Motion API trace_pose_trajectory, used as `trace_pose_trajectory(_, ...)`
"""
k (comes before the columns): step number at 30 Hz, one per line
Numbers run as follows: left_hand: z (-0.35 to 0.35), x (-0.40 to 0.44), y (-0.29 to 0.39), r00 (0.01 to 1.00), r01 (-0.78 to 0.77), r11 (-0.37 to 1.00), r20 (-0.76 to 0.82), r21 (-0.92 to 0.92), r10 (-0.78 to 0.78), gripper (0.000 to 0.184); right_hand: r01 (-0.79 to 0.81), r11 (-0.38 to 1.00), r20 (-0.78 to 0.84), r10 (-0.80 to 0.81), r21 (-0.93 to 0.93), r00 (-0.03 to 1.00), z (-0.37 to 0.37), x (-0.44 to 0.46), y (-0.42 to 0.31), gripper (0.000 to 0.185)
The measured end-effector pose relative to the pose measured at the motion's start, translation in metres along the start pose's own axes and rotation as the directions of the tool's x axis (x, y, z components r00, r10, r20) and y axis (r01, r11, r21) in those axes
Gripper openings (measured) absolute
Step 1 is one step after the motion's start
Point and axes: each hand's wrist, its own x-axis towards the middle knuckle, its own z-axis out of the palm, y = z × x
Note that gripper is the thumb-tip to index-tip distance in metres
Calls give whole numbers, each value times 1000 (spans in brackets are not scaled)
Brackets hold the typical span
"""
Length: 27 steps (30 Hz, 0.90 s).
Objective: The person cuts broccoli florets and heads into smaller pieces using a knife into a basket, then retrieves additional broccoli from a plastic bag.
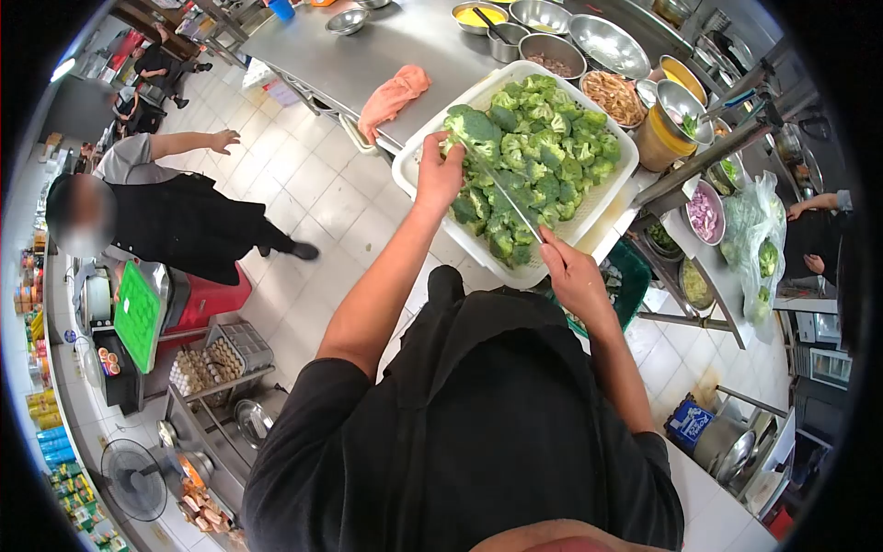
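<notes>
A white plastic basket [614,189] full of cut broccoli florets [552,138] stands before me at the counter's edge. Over its left side, my left hand [439,173] is closed around a larger head of broccoli [473,132] by the stem end. My right hand [572,267], at the basket's near right edge, grips a knife whose handle is mostly hidden in the fingers. The knife's long blade [509,198] slants up and left across the florets, its tip close to the broccoli head.
An orange cloth [394,97] lies on the steel counter [322,57] to the left. Several metal bowls [609,46] of food line the back. A green crate [629,293] sits below right. At left, a person in a black apron [179,221] stands with one arm stretched out.
</notes>
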Motion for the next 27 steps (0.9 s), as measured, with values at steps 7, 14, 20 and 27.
trace_pose_trajectory(7,-6,6,-19,998,-24,994,-60,109,31,35,49,996,-36,-52,-77,998,9,17,10,40)
trace_pose_trajectory(14,-20,17,-35,993,26,972,-117,235,2,38,35,992,1,-35,-120,999,24,36,14,42)
trace_pose_trajectory(20,-30,27,-61,992,-47,944,-93,328,82,36,28,973,61,-15,-228,998,20,44,6,42)
trace_pose_trajectory(27,-28,15,-48,986,-101,860,-68,501,155,35,-61,997,230,70,-46,971,8,59,18,43)
